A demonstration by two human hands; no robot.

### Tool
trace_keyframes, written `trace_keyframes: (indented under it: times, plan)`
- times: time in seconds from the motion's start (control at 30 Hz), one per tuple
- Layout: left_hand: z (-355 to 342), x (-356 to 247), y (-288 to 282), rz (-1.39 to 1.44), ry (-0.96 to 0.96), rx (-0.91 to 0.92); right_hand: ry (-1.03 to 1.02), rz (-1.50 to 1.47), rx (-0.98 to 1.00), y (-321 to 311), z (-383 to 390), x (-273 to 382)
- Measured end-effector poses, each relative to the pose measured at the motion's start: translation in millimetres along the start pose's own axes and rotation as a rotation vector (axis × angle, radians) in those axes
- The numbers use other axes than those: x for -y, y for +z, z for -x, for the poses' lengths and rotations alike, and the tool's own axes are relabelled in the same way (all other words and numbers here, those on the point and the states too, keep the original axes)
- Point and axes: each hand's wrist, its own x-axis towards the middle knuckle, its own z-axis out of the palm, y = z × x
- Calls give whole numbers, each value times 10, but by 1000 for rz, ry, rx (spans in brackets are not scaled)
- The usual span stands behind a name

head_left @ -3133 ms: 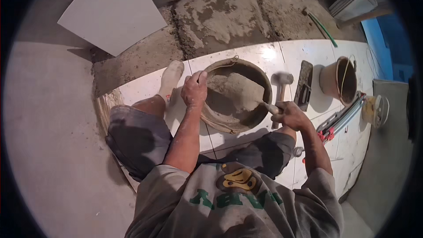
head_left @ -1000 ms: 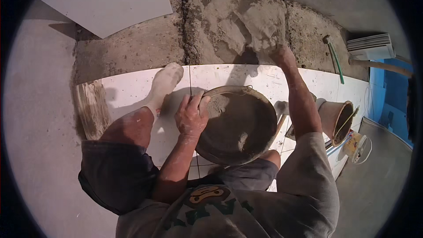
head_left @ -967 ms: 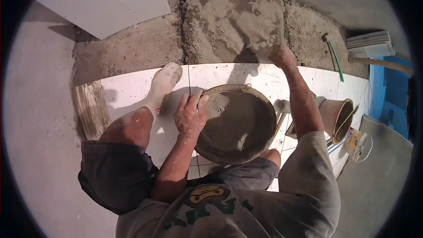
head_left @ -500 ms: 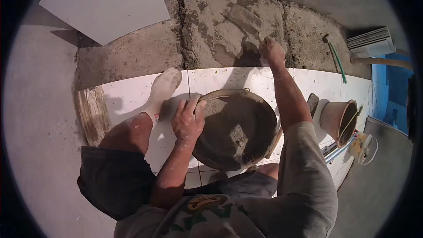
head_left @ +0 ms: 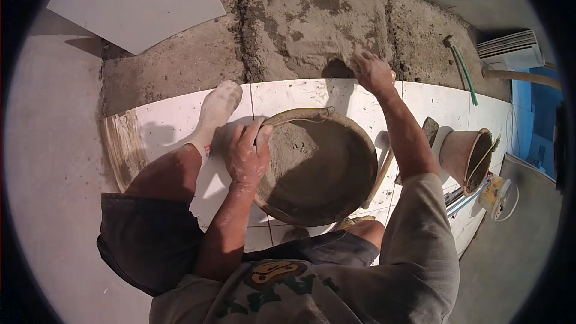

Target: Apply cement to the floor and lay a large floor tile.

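My left hand (head_left: 247, 153) grips the left rim of a round, dark mortar basin (head_left: 367, 183), its fingers curled over the edge near the wire handle (head_left: 321, 114). Grey mortar (head_left: 294, 147) lies inside, heaped toward the far left. Beyond the basin, my right hand (head_left: 374, 73) is closed around a trowel, whose handle end (head_left: 393, 75) pokes out beside the palm. The blade is hard to make out above the near edge of a spread mortar bed (head_left: 306, 33). A dark shadow falls there.
White floor tiles (head_left: 288, 90) border the bed. A large loose tile (head_left: 138, 6) lies far left. To the right are a green-handled hammer (head_left: 462, 69), stacked tiles (head_left: 510, 48), a tipped bucket (head_left: 459, 156) and a small yellowish pail (head_left: 495, 195). A wooden handle (head_left: 379, 180) lies beside the basin.
The trowel blade, seen flat on the mortar bed earlier, has come back toward me and turned out of clear view. The mortar surface there looks smoother. My left hand stays on the basin rim.
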Motion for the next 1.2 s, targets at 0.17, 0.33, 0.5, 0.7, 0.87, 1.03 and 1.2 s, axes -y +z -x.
trace_keyframes:
  times: [0.17,0.33,0.5,0.7,0.87,1.03,1.2]
  plan:
    - [8,6,2,18,13,-4,-7,-15,-79,-16,268,58]
    - [11,10,12,-22,5,15,132,-130,17,-239,120,426]
    - [8,-5,10,-19,22,-4,93,-223,275,-611,-183,899]
    - [7,-43,-12,11,-19,28,72,-111,459,-953,-468,1074]
    - [12,-48,-20,10,-8,11,105,73,511,-1132,-401,571]
    - [24,19,27,-63,45,-21,240,57,399,-1129,115,-467]
    - [25,74,82,-81,54,-43,377,136,318,-1066,476,-1071]
